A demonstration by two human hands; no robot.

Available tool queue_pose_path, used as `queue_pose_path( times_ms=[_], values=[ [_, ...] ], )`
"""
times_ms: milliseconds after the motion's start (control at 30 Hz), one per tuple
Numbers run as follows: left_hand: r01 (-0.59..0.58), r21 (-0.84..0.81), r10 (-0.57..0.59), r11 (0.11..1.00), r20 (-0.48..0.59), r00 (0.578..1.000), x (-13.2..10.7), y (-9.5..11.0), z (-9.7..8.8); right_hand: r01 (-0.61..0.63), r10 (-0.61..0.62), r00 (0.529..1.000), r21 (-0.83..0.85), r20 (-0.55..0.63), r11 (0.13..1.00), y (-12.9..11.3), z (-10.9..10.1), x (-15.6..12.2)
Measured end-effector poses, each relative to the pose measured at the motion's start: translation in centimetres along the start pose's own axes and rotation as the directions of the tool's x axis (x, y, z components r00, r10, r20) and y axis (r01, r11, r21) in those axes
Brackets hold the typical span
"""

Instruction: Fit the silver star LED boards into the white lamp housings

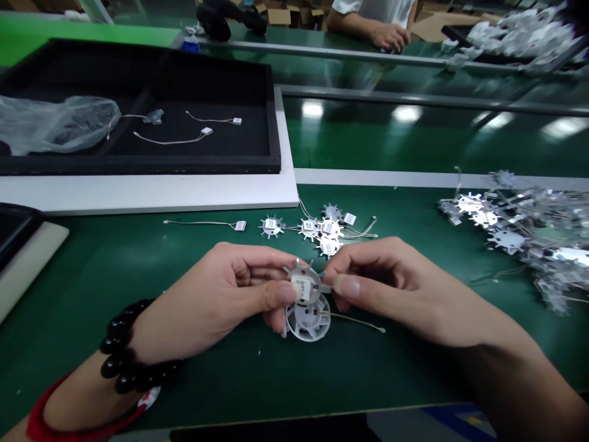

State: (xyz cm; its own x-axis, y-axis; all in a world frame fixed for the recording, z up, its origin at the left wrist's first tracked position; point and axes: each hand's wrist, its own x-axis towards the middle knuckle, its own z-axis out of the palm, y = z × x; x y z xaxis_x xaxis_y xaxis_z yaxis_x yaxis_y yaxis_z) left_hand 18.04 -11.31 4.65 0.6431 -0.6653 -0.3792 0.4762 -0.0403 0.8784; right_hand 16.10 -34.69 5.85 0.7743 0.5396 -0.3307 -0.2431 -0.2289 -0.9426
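Observation:
My left hand [243, 285] is closed on a silvery spiked metal disc [313, 276], its thumb pressing beside a small white labelled block [301, 286]. Directly below the disc is a round white plastic ring with spokes [309, 334], which the left fingers also hold. A thin wire [352, 319] with a small end plug trails from it to the right. My right hand [391, 282] pinches at the disc's right edge; exactly what lies between thumb and finger is partly hidden. Just beyond the hands lie several similar spiked discs [330, 247] with labels and wires.
A loose wired block [240, 226] lies left of the discs. Behind stands a black tray [202, 164] holding a plastic bag [64, 123] and wired parts. A heap of spiked discs [552, 245] spreads at right. Across the bench rests another person's hand [390, 37].

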Motion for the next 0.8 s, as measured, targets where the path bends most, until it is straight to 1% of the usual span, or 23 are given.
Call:
queue_pose_path(
  times_ms=[67,133,200,267,400,500,567,667,800],
  values=[
    [-0.027,0.071,0.031,0.997,-0.056,0.998,-0.1,-0.1,0.2,-0.015,0.014,1.0,0.019,0.005,1.0,0.1,-0.1,0.1],
    [-0.055,0.18,0.076,0.982,-0.113,0.991,-0.2,-0.2,0.3,-0.056,0.056,0.998,0.014,-0.017,0.998,0.3,-0.2,0.2],
    [-0.087,0.303,0.138,0.949,-0.149,0.979,-0.3,-0.4,0.5,-0.094,0.094,0.995,-0.002,-0.039,0.996,0.4,-0.2,0.3],
    [-0.123,0.418,0.204,0.9,-0.154,0.967,-0.4,-0.7,0.6,-0.109,0.108,0.993,-0.018,-0.052,0.994,0.5,-0.2,0.3],
    [-0.204,0.604,0.317,0.77,-0.084,0.945,-0.7,-1.4,0.7,-0.113,0.109,0.992,-0.06,-0.067,0.992,0.4,-0.4,0.2],
    [-0.267,0.741,0.395,0.615,0.003,0.919,-0.9,-1.7,0.7,-0.123,0.116,0.992,-0.123,-0.058,0.985,0.3,-0.7,-0.1],
    [-0.291,0.799,0.401,0.526,0.069,0.914,-1.0,-1.7,0.7,-0.143,0.141,0.99,-0.183,-0.023,0.973,0.2,-0.8,-0.2],
    [-0.295,0.833,0.364,0.468,0.123,0.923,-0.9,-1.7,0.6,-0.183,0.198,0.98,-0.296,0.02,0.937,0.3,-0.9,-0.4],
    [-0.262,0.852,0.296,0.453,0.134,0.946,-0.9,-1.8,0.8,-0.226,0.263,0.964,-0.429,0.028,0.875,0.6,-0.8,-0.4]
  ],
)
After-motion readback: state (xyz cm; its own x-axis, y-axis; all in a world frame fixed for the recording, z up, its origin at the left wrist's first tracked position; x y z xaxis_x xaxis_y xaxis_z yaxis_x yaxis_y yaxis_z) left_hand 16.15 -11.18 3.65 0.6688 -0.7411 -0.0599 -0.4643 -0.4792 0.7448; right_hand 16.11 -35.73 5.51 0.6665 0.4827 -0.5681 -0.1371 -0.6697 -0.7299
